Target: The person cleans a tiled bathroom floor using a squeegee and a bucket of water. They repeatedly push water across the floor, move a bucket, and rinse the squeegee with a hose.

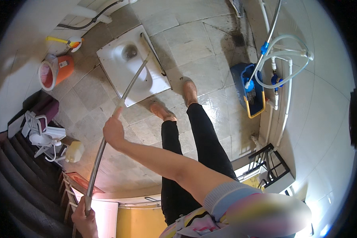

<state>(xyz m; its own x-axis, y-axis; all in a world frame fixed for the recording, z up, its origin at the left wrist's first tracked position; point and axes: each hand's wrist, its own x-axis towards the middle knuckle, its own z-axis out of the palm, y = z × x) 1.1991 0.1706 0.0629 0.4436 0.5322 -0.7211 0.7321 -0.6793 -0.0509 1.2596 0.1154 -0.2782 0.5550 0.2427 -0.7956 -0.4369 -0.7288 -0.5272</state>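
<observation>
A long metal pole with a floor squeegee head (pixel 152 54) runs up from the lower left, and both my hands are closed round it. My left hand (pixel 84 218) grips its lower end near the bottom left edge. Farther up the pole, my right hand (pixel 114 131) wraps it, with the index finger laid along it. The squeegee head, a narrow bar with dark ends, lies across the right side of a white squat toilet (pixel 121 81) set in the tiled floor. My bare feet (pixel 190 93) stand just nearer than the toilet.
At right, a blue and yellow bucket (pixel 256 107) holds a mop (pixel 261 59), beside a coiled clear hose (pixel 289 79) and wall pipes. An orange bucket (pixel 64 66) and a yellow-handled tool (pixel 59 39) are at left. White plastic furniture (pixel 43 137) and a yellowish jerrycan (pixel 74 152) stand nearer. The floor looks wet.
</observation>
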